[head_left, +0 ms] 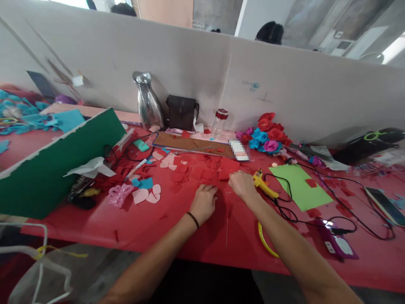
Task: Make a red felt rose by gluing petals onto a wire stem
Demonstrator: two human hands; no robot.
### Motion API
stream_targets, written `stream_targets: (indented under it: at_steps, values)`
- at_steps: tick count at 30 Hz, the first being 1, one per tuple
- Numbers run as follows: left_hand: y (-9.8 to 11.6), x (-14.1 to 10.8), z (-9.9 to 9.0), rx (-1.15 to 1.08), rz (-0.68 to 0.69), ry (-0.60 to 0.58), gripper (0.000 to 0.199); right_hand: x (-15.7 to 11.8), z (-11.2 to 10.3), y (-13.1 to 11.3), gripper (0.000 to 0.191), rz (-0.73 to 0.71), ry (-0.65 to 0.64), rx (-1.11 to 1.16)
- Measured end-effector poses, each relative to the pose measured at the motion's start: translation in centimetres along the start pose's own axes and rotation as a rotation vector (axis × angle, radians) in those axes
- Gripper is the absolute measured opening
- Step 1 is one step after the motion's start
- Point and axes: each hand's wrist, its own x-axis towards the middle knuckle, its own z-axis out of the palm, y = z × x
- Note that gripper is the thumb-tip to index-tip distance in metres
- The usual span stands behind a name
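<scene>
My left hand (204,203), with a dark band at the wrist, rests low over the red table, its fingers curled and close together near red cut pieces (207,169). Whatever it may hold is hidden. To its right, my right hand (242,184) is closed beside a larger red sheet (228,168); its fingertips are too small to show what is between them. A yellow glue gun (264,184) lies just right of that hand. Between my forearms a thin stick (227,230) lies on the table. Pink petal shapes (146,195) are scattered on the left.
A green board (63,158) leans at left. Along the wall stand a metal flask (149,103), a black bag (181,112) and a glass jar (219,124). Paper flowers (268,133), a green sheet (302,185), black cables and a purple box (338,242) are at right.
</scene>
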Motion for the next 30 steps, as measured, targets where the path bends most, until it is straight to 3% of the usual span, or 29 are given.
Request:
stream_targets:
  at_steps: [3,7,10,12,17,22,25,27,28,30]
  values:
    - [-0.7,1.2,-0.7,0.031,-0.035,0.077,0.036,-0.5,-0.9,0.5,0.023,0.152,0.103,0.038]
    - [-2.8,0.8,-2.6,0.047,-0.055,0.221,0.032,-1.7,-2.5,0.7,0.021,0.354,0.271,0.132]
    - [-5.3,0.3,-4.7,0.178,-0.283,0.468,0.029,-2.9,-3.3,0.0,0.022,0.402,0.350,0.200]
    - [-6.8,0.2,-5.9,0.266,-0.425,0.521,0.026,-3.6,-3.6,-0.9,0.022,0.396,0.443,0.259]
    - [-8.7,0.7,-7.0,0.094,-0.480,0.419,0.006,-4.5,-3.7,-2.9,0.022,0.320,0.643,0.554]
    - [-8.9,1.8,-8.0,-0.178,-0.543,0.452,0.019,-4.5,-3.7,-3.2,0.026,0.357,0.641,0.906]
    - [-7.8,1.6,-9.0,-0.243,-0.514,0.552,0.029,-4.8,-3.7,-3.5,0.027,0.346,0.680,0.901]
    - [-6.3,0.6,-9.4,-0.358,-0.424,0.622,0.032,-5.4,-3.5,-4.5,0.024,0.300,0.717,0.790]
    - [-5.4,-0.1,-9.4,-0.504,-0.394,0.566,0.033,-5.8,-3.3,-5.3,0.023,0.253,0.730,0.721]
    - [-3.6,-1.6,-9.0,-0.917,-0.444,0.341,0.040,-6.8,-2.5,-7.3,0.023,0.087,0.720,0.603]
